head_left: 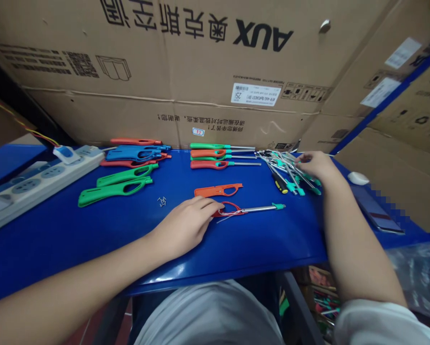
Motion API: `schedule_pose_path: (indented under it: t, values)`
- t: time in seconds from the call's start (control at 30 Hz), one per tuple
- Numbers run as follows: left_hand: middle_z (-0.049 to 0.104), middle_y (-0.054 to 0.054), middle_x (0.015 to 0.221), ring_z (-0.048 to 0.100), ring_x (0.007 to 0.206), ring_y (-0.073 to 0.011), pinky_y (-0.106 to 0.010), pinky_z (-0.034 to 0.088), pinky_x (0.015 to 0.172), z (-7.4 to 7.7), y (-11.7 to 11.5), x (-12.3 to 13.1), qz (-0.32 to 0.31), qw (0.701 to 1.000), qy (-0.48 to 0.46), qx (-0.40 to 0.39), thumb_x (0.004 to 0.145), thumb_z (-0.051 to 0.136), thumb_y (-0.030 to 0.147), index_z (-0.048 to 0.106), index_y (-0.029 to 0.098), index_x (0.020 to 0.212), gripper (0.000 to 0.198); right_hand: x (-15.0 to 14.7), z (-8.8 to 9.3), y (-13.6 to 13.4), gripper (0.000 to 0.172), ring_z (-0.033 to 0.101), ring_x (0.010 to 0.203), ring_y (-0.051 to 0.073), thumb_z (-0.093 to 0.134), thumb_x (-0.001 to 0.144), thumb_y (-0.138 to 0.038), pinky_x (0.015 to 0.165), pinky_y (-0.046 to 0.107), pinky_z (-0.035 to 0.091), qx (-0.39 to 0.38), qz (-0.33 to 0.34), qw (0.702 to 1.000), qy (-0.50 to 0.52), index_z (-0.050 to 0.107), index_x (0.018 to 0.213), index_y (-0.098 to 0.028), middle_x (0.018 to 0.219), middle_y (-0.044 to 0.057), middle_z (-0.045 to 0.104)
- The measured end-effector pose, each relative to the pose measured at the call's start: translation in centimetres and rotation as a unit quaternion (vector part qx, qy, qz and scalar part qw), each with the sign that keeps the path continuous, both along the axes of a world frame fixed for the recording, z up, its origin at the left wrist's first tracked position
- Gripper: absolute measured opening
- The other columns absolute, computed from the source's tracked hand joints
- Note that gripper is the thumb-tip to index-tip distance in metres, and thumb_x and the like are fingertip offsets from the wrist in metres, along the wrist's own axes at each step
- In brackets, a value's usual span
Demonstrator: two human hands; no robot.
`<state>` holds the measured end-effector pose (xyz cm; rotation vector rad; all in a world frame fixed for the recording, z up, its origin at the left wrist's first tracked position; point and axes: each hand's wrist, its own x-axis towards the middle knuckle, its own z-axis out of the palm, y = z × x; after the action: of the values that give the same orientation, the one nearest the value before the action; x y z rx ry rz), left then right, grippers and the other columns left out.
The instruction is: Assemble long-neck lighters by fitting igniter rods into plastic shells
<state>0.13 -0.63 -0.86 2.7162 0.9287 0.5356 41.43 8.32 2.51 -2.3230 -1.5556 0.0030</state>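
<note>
My left hand [189,223] is closed over the handle end of a red lighter half-shell [232,207] on the table; the palm hides much of it. From that shell a metal tube [260,209] with a green tip piece points right, and thin wires lie across the trigger loop. Just behind it lies an orange half-shell [218,190]. At the back right, my right hand [315,165] reaches into a pile of metal lighter tubes with green ends [292,170]. Its fingers are curled together there, and what they pinch is hidden. A black-and-yellow screwdriver [280,183] lies beside the pile.
Several lighters with tubes [209,164] lie in a row at the back. Blue, red and green shells [116,191] are stacked left, near small screws [162,201]. A power strip [38,182] borders the left, a phone [378,211] the right, and a cardboard wall [128,105] the back.
</note>
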Motion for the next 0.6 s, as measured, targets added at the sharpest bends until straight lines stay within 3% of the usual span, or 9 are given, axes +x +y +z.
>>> schedule_pose_path:
  t: [0.27, 0.37, 0.47, 0.6]
  values:
    - [0.070, -0.009, 0.125, 0.065, 0.115, -0.0263, -0.044, 0.055, 0.100, -0.1, 0.1, 0.0, 0.004, 1.000, 0.008, 0.024, 0.094, 0.050, 0.006, 0.063, 0.016, 0.126, 0.035, 1.8, -0.6, 0.5, 0.030, 0.067, 0.079, 0.027, 0.073, 0.067, -0.018, 0.070, 0.036, 0.052, -0.051, -0.058, 0.997, -0.026, 0.074, 0.097, -0.019, 0.089, 0.010, 0.072]
    - [0.070, -0.009, 0.125, 0.065, 0.115, -0.0261, -0.044, 0.055, 0.100, -0.1, 0.1, 0.0, 0.001, 1.000, 0.007, 0.022, 0.095, 0.050, 0.006, 0.063, 0.016, 0.125, 0.035, 2.2, -1.3, 0.9, 0.033, 0.068, 0.093, 0.031, 0.069, 0.074, -0.023, 0.082, 0.041, 0.054, -0.040, -0.063, 0.996, -0.044, 0.074, 0.106, -0.018, 0.099, 0.013, 0.072]
    - [0.070, -0.009, 0.125, 0.065, 0.115, -0.0259, -0.044, 0.054, 0.100, 0.0, 0.1, 0.0, 0.001, 1.000, 0.009, 0.019, 0.095, 0.049, 0.006, 0.063, 0.017, 0.126, 0.035, 2.4, -2.2, 1.3, 0.040, 0.060, 0.116, 0.037, 0.058, 0.085, -0.032, 0.093, 0.049, 0.050, -0.009, -0.056, 0.996, -0.071, 0.070, 0.121, -0.018, 0.118, 0.019, 0.067]
    - [0.070, -0.009, 0.125, 0.065, 0.115, -0.0256, -0.043, 0.055, 0.099, 0.0, 0.1, 0.0, 0.001, 1.000, 0.012, 0.018, 0.095, 0.050, 0.007, 0.063, 0.018, 0.126, 0.036, 2.5, -3.5, 1.8, 0.051, 0.054, 0.123, 0.040, 0.038, 0.095, -0.037, 0.093, 0.058, 0.049, 0.018, -0.001, 0.995, -0.096, 0.061, 0.137, -0.020, 0.134, 0.022, 0.060]
